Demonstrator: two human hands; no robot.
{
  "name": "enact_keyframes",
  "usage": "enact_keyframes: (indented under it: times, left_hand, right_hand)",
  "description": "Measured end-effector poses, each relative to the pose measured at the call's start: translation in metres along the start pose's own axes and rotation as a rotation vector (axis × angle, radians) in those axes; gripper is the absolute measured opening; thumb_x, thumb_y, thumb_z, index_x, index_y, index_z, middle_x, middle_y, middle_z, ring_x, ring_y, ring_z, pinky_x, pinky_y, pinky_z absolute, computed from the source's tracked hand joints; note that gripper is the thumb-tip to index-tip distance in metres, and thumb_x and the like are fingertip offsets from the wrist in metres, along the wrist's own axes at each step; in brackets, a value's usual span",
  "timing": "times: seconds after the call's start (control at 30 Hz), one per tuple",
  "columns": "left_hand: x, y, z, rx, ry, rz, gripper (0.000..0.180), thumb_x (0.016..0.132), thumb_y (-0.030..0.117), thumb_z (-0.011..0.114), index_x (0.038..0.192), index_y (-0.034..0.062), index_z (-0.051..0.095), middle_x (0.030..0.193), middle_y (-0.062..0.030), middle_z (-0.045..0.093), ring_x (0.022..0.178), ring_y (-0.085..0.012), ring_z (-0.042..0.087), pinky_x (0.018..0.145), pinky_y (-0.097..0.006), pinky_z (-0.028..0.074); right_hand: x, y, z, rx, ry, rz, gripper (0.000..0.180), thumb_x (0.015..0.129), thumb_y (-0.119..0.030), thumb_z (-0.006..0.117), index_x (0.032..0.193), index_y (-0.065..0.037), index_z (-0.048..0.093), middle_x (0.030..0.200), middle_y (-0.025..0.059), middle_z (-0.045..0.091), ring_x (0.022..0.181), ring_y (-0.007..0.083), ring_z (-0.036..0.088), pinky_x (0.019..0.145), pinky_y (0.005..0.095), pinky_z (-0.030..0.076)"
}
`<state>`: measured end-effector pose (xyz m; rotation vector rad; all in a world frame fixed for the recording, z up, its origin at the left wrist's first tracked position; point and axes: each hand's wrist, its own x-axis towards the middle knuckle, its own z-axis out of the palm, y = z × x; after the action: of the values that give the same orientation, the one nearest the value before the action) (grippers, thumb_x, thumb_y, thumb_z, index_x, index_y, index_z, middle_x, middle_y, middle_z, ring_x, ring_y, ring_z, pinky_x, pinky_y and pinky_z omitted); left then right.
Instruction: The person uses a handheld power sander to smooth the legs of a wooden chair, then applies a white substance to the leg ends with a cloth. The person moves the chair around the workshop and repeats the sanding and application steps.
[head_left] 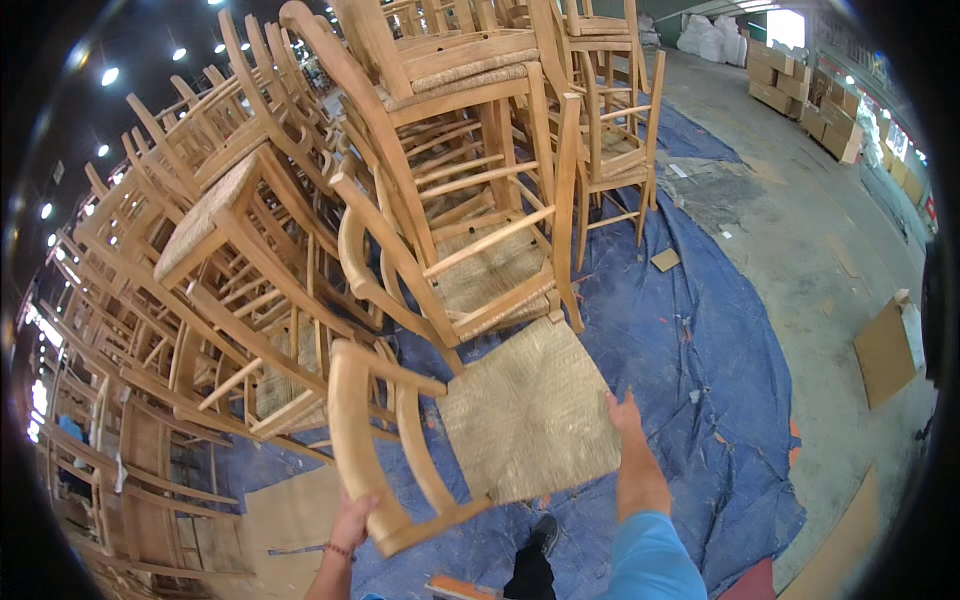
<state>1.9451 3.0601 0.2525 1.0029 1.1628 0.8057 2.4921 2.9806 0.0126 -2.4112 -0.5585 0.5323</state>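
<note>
Blue sleeve [650, 560] nearest the lens, a person holds a wooden chair [535, 420] with a woven seat between two bare hands, its backrest toward the left fingers and its seat toward the right. The left hand [352, 522], a beaded bracelet [340, 549] at its wrist, is curled around the near corner of the curved top rail. The right hand [625, 412] is partly closed on the seat's side edge, thumb showing; its other fingers are largely hidden, so how tightly they are bent cannot be told.

Just beyond the seat, ahead of both hands, rises a stack of similar chairs [490, 265]; whether it touches the held one is unclear. More piled chairs [210, 215] crowd ahead and to the left of the left fingers, with a flat cardboard sheet [290, 510] just beside that hand. Below, between the hands, a dark shoe [545, 535] stands on a wrinkled blue tarp [710, 400] that spreads past the right fingers. Well to their right is a cardboard panel [885, 355]; farther ahead are cardboard boxes [775, 80] and white bags [712, 38].
</note>
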Motion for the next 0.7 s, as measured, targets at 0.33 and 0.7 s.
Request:
enact_keyframes:
  times: [0.33, 0.7]
  left_hand:
    - [-0.111, -0.047, -0.177, 0.476, 0.081, -0.405, 0.058, 0.088, 0.039, 0.062, 0.128, -0.0035, 0.059, 0.112, -0.0141, 0.066, 0.106, -0.0239, 0.061, 0.094, -0.035, 0.048]
    - [0.026, -0.003, -0.216, 0.148, 0.026, -0.234, 0.07, 0.094, 0.058, 0.053, 0.134, 0.0003, 0.054, 0.116, -0.0189, 0.067, 0.103, -0.0268, 0.067, 0.089, -0.04, 0.054]
  right_hand:
    - [-0.178, 0.055, -0.008, 0.015, -0.187, 0.078, 0.062, 0.096, -0.054, 0.048, 0.135, -0.005, 0.051, 0.128, 0.0264, 0.06, 0.116, 0.0439, 0.058, 0.099, 0.0476, 0.047]
    - [-0.199, 0.062, 0.005, 0.998, -0.457, 0.621, 0.069, 0.099, -0.058, 0.04, 0.136, -0.001, 0.056, 0.125, 0.0145, 0.066, 0.109, 0.0287, 0.064, 0.097, 0.0392, 0.049]
